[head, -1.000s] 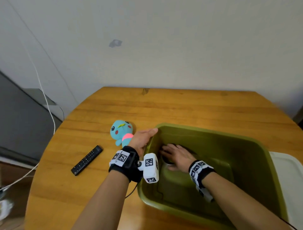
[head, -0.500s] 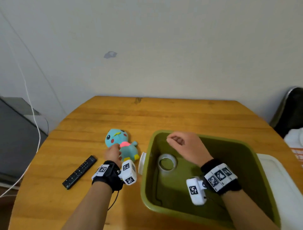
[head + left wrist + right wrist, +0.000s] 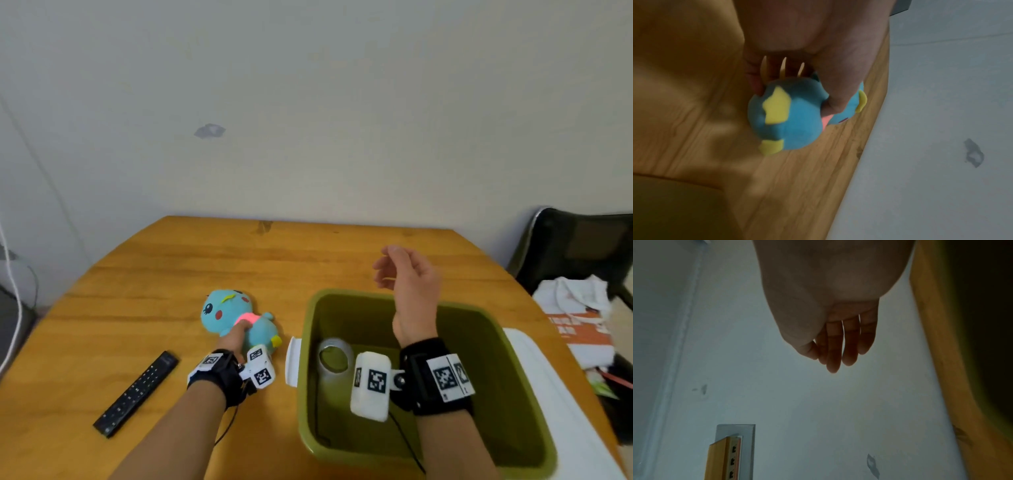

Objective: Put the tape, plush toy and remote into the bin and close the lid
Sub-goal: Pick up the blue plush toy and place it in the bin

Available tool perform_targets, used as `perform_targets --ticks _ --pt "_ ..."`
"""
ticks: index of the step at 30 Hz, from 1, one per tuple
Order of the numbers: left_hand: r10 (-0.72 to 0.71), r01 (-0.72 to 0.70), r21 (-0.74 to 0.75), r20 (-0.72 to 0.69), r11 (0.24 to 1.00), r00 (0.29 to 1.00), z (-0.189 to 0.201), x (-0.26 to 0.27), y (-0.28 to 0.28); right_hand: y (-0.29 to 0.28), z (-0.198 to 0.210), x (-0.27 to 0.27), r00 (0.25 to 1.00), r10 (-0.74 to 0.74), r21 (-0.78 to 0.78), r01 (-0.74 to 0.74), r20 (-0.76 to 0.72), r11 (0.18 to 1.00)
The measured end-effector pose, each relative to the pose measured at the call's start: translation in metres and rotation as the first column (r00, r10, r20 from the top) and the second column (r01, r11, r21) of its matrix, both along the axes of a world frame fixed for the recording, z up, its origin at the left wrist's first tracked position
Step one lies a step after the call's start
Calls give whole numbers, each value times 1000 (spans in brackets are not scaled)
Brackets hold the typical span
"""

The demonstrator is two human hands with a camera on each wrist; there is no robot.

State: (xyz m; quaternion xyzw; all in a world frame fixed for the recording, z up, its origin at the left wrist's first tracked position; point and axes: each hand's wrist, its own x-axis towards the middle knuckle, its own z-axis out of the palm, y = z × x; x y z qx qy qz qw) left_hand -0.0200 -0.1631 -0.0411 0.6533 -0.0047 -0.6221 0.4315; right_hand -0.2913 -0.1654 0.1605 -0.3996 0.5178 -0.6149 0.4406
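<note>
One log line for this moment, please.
tape: in bin | left hand: grips plush toy | right hand: free | remote: on table

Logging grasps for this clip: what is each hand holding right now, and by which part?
The left hand grips the plush toy around its body, below the head. The right hand holds nothing.

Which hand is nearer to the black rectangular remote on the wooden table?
Left. The left hand grips the blue plush toy beside the black remote; the right hand hangs over the green bin, farther away.
</note>
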Motion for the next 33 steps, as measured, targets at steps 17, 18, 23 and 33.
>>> perform_targets --ticks 17,18,23,33 --pt "-348 598 -605 488 526 800 226 -50 53 8 18 55 932 327 17 -334 159 942" --pt "-355 637 -604 531 479 770 233 -55 55 11 24 51 926 341 1 -346 162 938" --pt "-282 528 -667 449 526 848 239 -83 43 18 44 12 948 297 -85 -289 112 954" --pt "-223 282 -208 265 937 938 157 -117 -9 -18 31 -85 718 536 172 -519 -443 837"
